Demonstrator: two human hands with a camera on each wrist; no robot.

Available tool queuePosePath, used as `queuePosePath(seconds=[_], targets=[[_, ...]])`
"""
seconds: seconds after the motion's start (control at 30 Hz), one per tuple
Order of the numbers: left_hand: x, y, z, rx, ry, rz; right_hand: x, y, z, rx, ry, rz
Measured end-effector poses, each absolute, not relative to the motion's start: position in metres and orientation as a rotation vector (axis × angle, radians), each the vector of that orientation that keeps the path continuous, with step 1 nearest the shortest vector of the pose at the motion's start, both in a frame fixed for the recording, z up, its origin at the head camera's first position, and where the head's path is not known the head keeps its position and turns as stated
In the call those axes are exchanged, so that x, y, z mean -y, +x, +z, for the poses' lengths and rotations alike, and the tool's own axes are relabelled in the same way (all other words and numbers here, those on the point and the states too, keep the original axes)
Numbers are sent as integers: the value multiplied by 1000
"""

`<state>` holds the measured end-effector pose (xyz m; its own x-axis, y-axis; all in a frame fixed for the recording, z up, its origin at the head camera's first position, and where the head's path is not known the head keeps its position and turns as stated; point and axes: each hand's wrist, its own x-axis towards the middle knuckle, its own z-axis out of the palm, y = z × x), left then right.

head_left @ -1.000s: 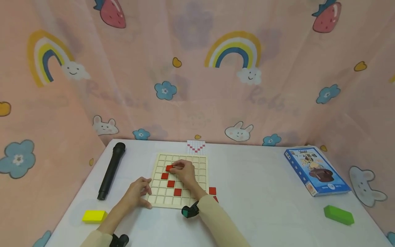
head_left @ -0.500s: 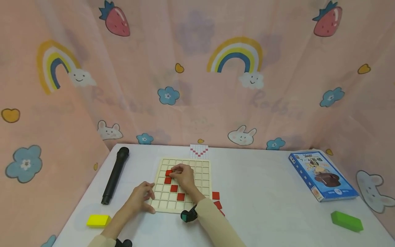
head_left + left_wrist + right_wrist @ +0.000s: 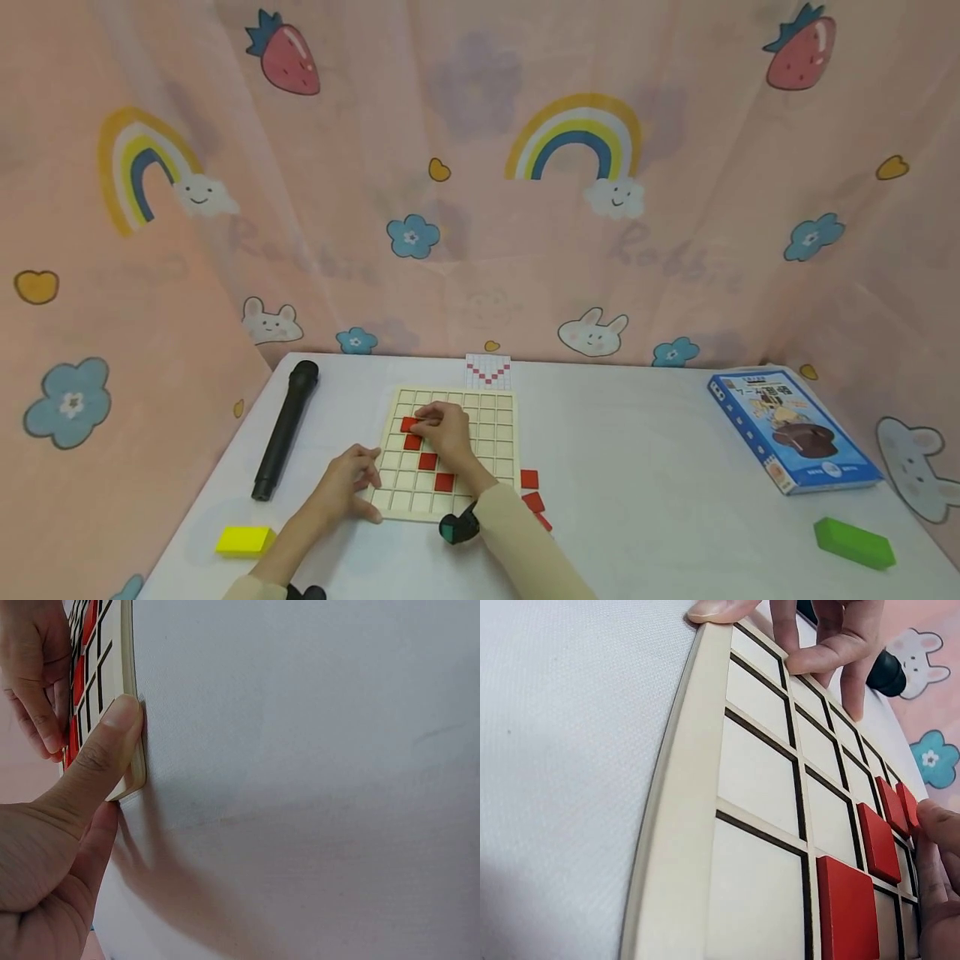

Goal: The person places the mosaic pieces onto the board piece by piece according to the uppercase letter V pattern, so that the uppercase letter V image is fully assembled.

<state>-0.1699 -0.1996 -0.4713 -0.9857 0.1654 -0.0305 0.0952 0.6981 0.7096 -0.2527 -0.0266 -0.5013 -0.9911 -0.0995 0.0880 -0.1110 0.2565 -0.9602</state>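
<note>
Tile [image 3: 409, 423], red, thin, stiff, light; right hand [image 3: 444, 433] pinches its edges; left hand [image 3: 347, 483] fingers steady grid board [image 3: 495, 433].

I saw a cream wooden grid board [image 3: 705, 847] lying on the white cloth-covered table [image 3: 562, 750]. Four flat red square tiles [image 3: 846, 907] sat in a diagonal run of cells. My left hand [image 3: 810, 637] pressed the board's far corner; my right fingers [image 3: 937, 847] touched the farthest tiles.
</note>
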Motion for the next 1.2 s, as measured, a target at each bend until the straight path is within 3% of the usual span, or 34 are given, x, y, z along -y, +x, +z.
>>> queuePosePath(seconds=[1.2], targets=[[200, -170, -472, -2810, 230, 1187, 25, -254, -489, 2540, 248, 1932]])
